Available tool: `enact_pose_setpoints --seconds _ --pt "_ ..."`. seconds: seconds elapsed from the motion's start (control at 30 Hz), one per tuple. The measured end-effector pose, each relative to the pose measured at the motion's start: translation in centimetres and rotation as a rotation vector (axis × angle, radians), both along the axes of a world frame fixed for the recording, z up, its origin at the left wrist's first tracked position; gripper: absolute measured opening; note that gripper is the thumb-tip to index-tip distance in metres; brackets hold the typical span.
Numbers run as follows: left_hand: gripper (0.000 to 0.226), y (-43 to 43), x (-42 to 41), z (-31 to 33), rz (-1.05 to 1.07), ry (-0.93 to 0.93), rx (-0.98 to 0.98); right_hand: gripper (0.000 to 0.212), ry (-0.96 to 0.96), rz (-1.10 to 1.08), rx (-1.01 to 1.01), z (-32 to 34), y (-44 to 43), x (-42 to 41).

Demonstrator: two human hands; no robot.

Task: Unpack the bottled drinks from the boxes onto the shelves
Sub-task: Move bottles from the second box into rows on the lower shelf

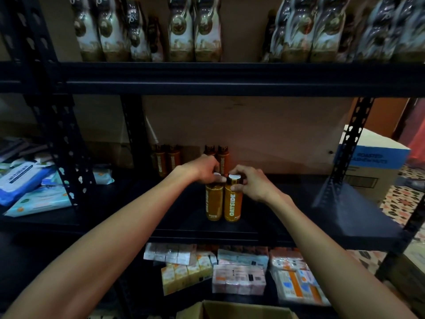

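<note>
Far left, on the neighbouring rack, wipe packs (pixel 25 180) lie in a loose heap, blue & white, one overlapping the next. Up top, tall swirl-label bottles (pixel 195 31) stand in groups along the upper shelf (pixel 230 79), blurred, labels unreadable. On the middle shelf (pixel 179 217), at the back, a pair of orange bottles (pixel 166 161) stands upright, left of centre; a second back pair (pixel 222 157) is just behind the hands, partly hidden. Left hand (pixel 202 168) reaches in over the shelf, fingers curled down round the top of the left bottle (pixel 213 201), covering most of its white cap. That bottle stands upright near the shelf's front edge, touching the right bottle (pixel 232 201), same orange type w/ "OATSIDE" down the side. Right hand (pixel 249 183) holds the right bottle at the neck: thumb across the front just under the white cap, other fingers wrapped round behind. Both bases look set on the shelf. Below, on the lower shelf, shrink-wrapped packs (pixel 239 277) in yellow, pink & white lie flat, side by side. Bottom centre, the open flap of a cardboard box (pixel 236 310) shows; contents not visible. Far right, past the rack post, a blue & white carton (pixel 372 157) sits on a patterned tile floor (pixel 400 203).
</note>
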State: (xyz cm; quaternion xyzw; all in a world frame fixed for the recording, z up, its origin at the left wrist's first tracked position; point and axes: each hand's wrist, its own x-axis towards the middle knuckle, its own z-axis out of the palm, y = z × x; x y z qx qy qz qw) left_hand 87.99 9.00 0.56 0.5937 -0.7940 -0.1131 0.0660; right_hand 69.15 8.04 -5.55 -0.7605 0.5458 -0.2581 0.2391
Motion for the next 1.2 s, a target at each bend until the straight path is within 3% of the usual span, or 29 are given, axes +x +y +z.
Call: enact_pose_setpoints --seconds 0.1,0.27,0.43,0.57,0.67,0.77,0.9,1.0,1.2 --pt "0.059 0.0 0.2 0.2 -0.043 -0.036 0.077 0.036 0.003 0.001 -0.007 -0.1 -0.2 0.0" --pt "0.055 -0.4 0.3 -0.3 -0.001 -0.050 0.021 0.037 -0.005 -0.001 -0.010 -0.4 -0.4 0.1" --pt "0.083 -0.7 0.6 -1.2 0.027 0.026 0.061 0.035 -0.023 0.013 -0.015 -0.6 -0.4 -0.1" --pt "0.066 -0.9 0.8 -2.9 0.032 0.098 0.031 0.039 -0.038 0.009 -0.015 -0.9 -0.3 -0.1" --pt "0.067 -1.0 1.3 -3.5 0.058 0.166 0.016 0.041 -0.060 0.020 -0.019 -1.0 -0.1 -0.3" --pt "0.079 -0.6 1.9 -4.0 0.075 0.272 0.032 0.063 -0.150 0.070 -0.046 -1.5 0.9 -0.5" --pt "0.084 0.6 2.4 -6.5 0.160 0.429 0.122 0.090 -0.430 -0.098 -0.057 -4.7 2.8 -0.4" --pt "0.071 1.1 2.0 -8.6 0.203 0.556 0.160 0.081 -0.486 -0.109 0.069 -7.9 3.3 0.3" --pt "0.059 1.6 -0.3 -9.0 0.207 0.630 0.092 0.058 -0.512 -0.174 0.067 -8.7 2.7 -0.8"
